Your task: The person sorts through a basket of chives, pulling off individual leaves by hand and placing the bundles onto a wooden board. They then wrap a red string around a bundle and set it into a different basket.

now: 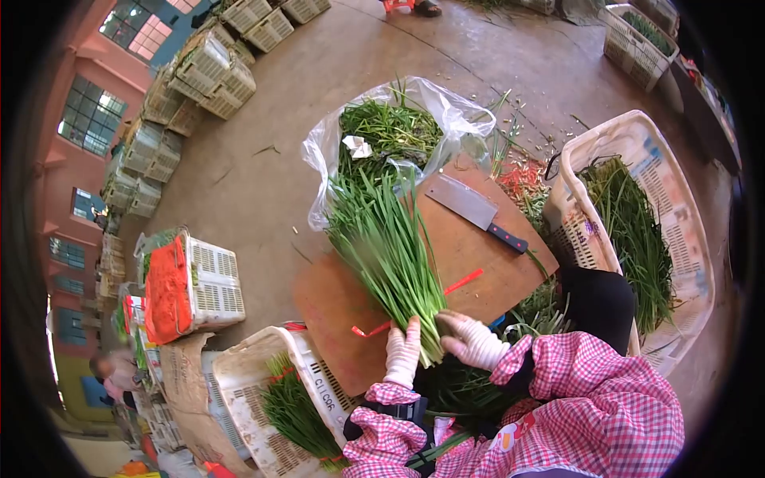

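A bunch of long green leafy stalks lies on a brown board, its pale ends toward me. My left hand, wrapped in white tape with bare fingertips, touches the left side of the pale ends. On their right side rests my right hand, taped the same way, its fingers apart. A red strip passes under the bunch and shows on both sides. The cleaver lies flat on the board, right of the bunch, its black handle toward the lower right.
Beyond the board sits a clear plastic bag of green trimmings. White crates holding greens stand right and lower left. A red-covered crate is at left; stacked crates line the wall. Another person is at far left.
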Tool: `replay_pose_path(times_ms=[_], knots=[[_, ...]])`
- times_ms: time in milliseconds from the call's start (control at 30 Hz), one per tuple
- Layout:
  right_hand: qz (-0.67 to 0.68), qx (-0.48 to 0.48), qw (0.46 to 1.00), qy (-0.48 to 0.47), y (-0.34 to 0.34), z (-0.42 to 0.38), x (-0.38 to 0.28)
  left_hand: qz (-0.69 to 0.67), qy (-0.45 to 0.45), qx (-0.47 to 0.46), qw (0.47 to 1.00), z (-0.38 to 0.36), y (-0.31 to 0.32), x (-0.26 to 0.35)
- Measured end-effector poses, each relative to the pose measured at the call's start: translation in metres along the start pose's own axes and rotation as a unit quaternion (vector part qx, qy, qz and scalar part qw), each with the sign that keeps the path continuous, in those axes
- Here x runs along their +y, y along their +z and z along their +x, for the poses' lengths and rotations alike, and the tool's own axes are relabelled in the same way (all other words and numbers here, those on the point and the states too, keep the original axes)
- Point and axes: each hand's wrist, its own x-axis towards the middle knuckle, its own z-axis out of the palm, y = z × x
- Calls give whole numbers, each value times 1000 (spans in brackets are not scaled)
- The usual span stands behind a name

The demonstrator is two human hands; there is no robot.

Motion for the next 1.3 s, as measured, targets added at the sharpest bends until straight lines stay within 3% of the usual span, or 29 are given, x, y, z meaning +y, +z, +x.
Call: replay_pose_path(times_ms=[67,133,233,533,600,633,667,733,867,1000,1167,1300], knots=[[-20,-23,999,14,7,1,-10,158,21,41,986,-18,13,40],[-10,-17,999,32,15,3,-4,283,-11,82,956,-17,26,52],[9,-7,1000,7,13,6,12,316,-36,109,942,-20,37,66],[62,-8,997,49,-7,-4,13,408,-85,168,893,-14,61,75],[88,40,995,-13,9,-11,31,392,-84,183,898,-15,64,74],[117,32,993,9,5,-11,27,381,-80,182,903,-15,63,75],[152,22,984,89,-2,-14,23,374,-77,178,907,-17,61,75],[245,53,963,101,-3,-16,36,350,-81,148,921,-14,52,74],[239,55,953,176,-18,-31,52,277,-70,119,951,-15,32,61],[244,33,951,187,-23,-33,44,265,-79,94,956,-31,26,67],[216,43,963,158,-20,-36,57,213,5,105,971,-42,12,54],[286,32,938,195,-39,-25,31,246,100,116,957,-37,11,46]])
